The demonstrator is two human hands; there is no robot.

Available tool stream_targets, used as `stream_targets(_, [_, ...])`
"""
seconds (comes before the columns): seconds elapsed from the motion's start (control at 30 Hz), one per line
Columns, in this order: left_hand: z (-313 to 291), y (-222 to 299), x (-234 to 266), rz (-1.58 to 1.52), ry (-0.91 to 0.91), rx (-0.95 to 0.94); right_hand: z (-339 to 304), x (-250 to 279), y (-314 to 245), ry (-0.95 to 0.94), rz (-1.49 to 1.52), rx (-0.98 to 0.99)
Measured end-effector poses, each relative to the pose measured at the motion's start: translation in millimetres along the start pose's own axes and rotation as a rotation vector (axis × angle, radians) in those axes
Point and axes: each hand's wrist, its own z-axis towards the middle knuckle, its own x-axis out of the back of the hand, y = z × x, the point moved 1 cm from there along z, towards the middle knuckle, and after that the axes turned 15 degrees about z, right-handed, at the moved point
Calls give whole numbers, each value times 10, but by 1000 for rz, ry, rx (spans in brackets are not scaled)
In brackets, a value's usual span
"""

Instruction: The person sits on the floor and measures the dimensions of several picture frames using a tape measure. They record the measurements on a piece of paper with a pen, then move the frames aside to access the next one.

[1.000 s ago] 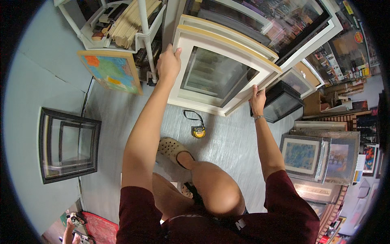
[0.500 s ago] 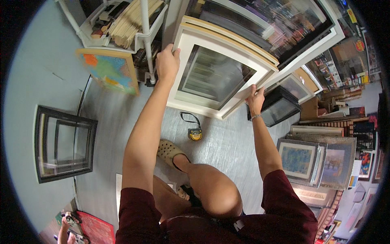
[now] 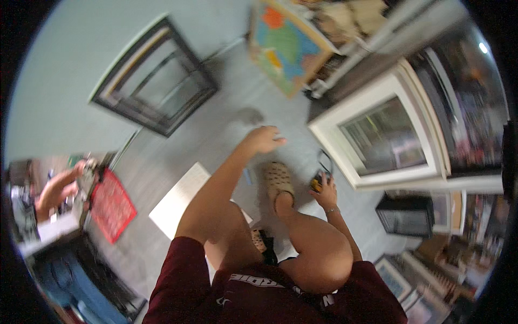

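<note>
One tape [image 3: 317,183] on floor [image 3: 189,146] nr white frame [image 3: 384,135], R hand [image 3: 327,194] at it, grip unclear (blur), L hand [image 3: 264,139] empty w/ fingers loosely spread, & a hasty lift cd snag strap [image 3: 320,160] on frame & shift it

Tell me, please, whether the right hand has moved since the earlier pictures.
Yes: judged against the white frame, the right hand has left the frame's right edge and come down to the tape measure.
</note>
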Motion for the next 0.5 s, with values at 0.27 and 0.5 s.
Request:
stream_targets(0.27, [-914,-257,255,-278,108,34,189,11,-322,-444,787,-352])
stream_targets(0.5, [-1395,0,429,-875,214,171,277,781,-2358,-293,905,542])
